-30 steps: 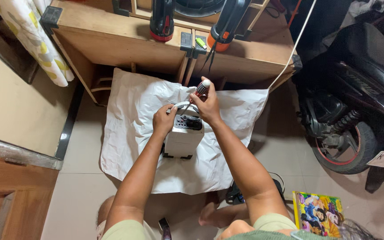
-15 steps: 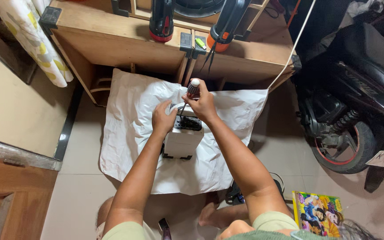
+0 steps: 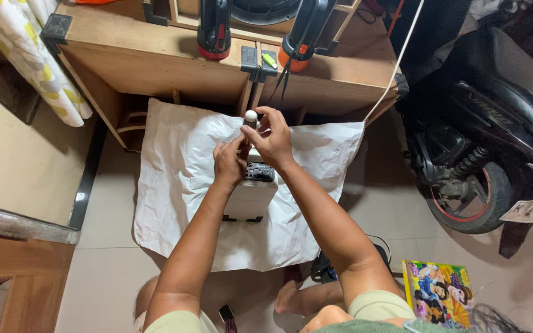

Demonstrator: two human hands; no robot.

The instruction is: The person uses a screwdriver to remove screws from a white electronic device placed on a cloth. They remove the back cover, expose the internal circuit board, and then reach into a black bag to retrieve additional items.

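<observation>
A small white box-shaped appliance [image 3: 249,197] with a dark top panel stands on a crumpled white sheet [image 3: 174,185] spread on the tiled floor. My left hand [image 3: 229,161] rests on the appliance's top left. My right hand [image 3: 271,139] is above its far end, fingers pinched around a thin dark stick with a round white tip [image 3: 250,117] that stands upright. Both forearms reach forward from the bottom of the view. What the stick joins to is hidden by my fingers.
A low wooden bench [image 3: 155,58] runs across the top, carrying two black and red tools [image 3: 214,28] and clamps. A white cord [image 3: 396,61] slants down to its right corner. A black motorbike [image 3: 482,135] stands at right. A colourful picture book [image 3: 438,299] lies at bottom right.
My right hand has lifted the white-tipped stick from a tilt to upright. My left hand has stayed on the appliance's top.
</observation>
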